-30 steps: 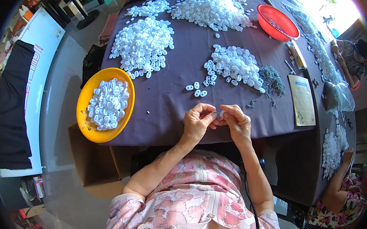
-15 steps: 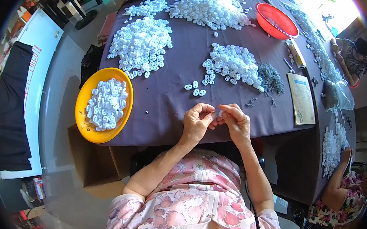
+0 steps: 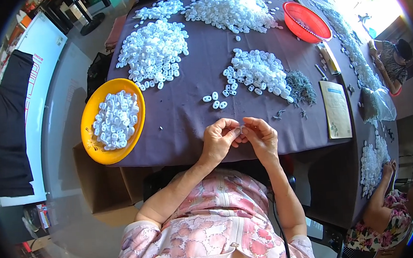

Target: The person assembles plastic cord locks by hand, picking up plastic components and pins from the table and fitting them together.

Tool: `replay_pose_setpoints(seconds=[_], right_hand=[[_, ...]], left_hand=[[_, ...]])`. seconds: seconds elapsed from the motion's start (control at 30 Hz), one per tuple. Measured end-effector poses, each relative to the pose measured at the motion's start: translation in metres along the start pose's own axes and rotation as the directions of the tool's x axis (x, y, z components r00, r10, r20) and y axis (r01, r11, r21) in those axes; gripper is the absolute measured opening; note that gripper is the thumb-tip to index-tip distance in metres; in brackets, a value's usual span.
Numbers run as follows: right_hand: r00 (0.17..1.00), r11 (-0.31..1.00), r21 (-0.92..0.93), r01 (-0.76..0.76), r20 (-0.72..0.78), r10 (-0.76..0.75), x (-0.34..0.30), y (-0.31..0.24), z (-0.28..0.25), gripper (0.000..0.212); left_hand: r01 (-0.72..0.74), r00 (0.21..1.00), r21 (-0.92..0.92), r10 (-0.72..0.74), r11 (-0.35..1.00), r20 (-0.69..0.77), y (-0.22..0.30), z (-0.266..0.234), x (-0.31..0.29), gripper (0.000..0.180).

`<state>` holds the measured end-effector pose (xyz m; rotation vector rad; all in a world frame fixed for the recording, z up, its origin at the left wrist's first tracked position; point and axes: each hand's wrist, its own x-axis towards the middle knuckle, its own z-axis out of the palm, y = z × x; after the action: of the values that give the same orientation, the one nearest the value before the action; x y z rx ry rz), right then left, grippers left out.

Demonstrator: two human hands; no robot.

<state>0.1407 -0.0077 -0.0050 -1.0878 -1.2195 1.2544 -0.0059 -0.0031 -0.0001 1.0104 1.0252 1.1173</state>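
My left hand point(image 3: 218, 138) and my right hand point(image 3: 264, 141) meet above the table's front edge. Their fingertips pinch a small white plastic piece point(image 3: 241, 130) between them, mostly covered by the fingers. Just beyond lie several loose white oval pieces with two holes point(image 3: 215, 100). Behind these is a heap of similar white pieces point(image 3: 257, 71), its right side touching a small pile of fine grey parts point(image 3: 301, 88). A few grey bits point(image 3: 278, 115) are scattered in front of that pile.
A yellow bowl point(image 3: 90, 139) of white pieces sits at the table's left corner. Larger white heaps point(image 3: 152, 49) and a red basket point(image 3: 308, 34) stand farther back. A tan booklet point(image 3: 336, 110) lies at right. Two other people work along the right side.
My fingertips have come closer together, with the right thumb now pressing against the small white piece. The whole view has shifted slightly.
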Motion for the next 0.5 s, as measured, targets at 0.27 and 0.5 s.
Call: replay_pose_setpoints(seconds=[0.27,0.5], right_hand=[[0.999,0.999,-0.032,-0.020,-0.046,0.018,-0.0013,0.0001,0.0035,0.021],[0.999,0.998,0.060,-0.021,-0.048,0.024,-0.0015,-0.0030,0.0036,0.024]], left_hand=[[0.040,0.994,-0.092,-0.049,0.995,-0.098,0.0030,0.0016,0.0017,0.009],[0.034,0.991,-0.122,-0.050,0.992,-0.126,0.0055,0.0039,-0.0004,0.009]])
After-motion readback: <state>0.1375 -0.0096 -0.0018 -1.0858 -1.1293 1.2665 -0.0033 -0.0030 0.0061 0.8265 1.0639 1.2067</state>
